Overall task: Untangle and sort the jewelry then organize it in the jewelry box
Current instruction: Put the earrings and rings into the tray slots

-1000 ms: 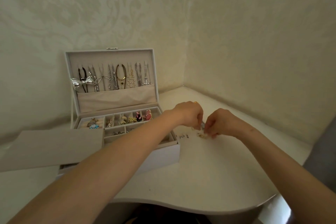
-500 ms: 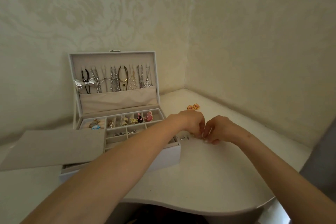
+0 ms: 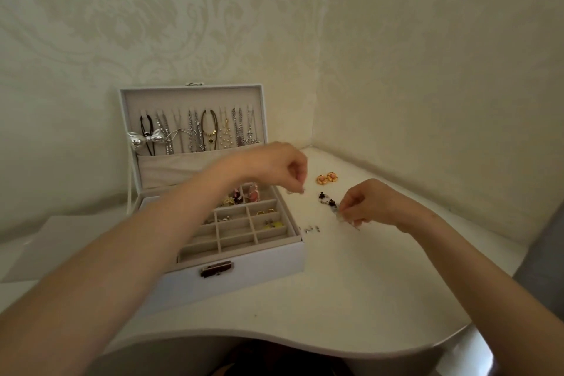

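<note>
White worktop (image 3: pixel 351 299) with a curved front edge. Lying directly on it: an open white jewelry box (image 3: pixel 250 281), left of centre, lid upright. A flat pale panel (image 3: pixel 61 247) at far left, beside the box. A pair of round orange earrings (image 3: pixel 326 178) toward the back. A dark beaded piece (image 3: pixel 326 198) just in front of them. Several tiny studs (image 3: pixel 311 229) near the box's right wall.

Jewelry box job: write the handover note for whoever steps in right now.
Left hand: above the right edge of the jewelry box, fingers pinching a tiny pale piece.
Right hand: pinches the dark beaded piece, low over the table.
Done: necklaces hang in the lid; several tray compartments filled.
Left: orange earrings, small studs and both held pieces go in the box.
</note>
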`<state>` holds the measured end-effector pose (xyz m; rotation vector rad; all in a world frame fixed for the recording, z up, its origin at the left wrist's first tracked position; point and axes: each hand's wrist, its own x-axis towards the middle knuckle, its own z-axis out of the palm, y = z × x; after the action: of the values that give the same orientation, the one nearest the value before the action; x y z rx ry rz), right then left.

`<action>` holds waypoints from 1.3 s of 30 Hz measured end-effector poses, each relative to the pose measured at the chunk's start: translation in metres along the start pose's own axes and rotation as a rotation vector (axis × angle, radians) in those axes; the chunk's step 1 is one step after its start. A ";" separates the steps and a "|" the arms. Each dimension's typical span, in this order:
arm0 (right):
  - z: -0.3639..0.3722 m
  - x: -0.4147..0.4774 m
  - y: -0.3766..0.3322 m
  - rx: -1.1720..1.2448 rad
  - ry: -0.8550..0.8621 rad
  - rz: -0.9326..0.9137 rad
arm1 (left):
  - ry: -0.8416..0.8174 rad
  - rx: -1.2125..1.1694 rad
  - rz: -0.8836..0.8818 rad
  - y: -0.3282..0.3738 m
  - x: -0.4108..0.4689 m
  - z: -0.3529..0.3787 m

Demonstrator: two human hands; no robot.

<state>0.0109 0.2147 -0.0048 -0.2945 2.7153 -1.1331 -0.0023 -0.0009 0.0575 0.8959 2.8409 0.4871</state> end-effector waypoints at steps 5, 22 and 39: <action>0.015 -0.005 -0.031 0.105 -0.062 -0.139 | -0.129 -0.015 -0.084 -0.036 -0.054 -0.004; 0.113 0.015 -0.136 -0.004 -0.116 -0.453 | 0.301 -0.073 -0.312 -0.091 -0.096 -0.015; -0.001 0.041 0.017 -0.321 0.182 0.192 | 0.145 0.094 -0.043 -0.006 0.043 0.045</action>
<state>-0.0308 0.2167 -0.0204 0.0299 3.0038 -0.7033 -0.0310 0.0310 0.0126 0.8456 3.0305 0.4335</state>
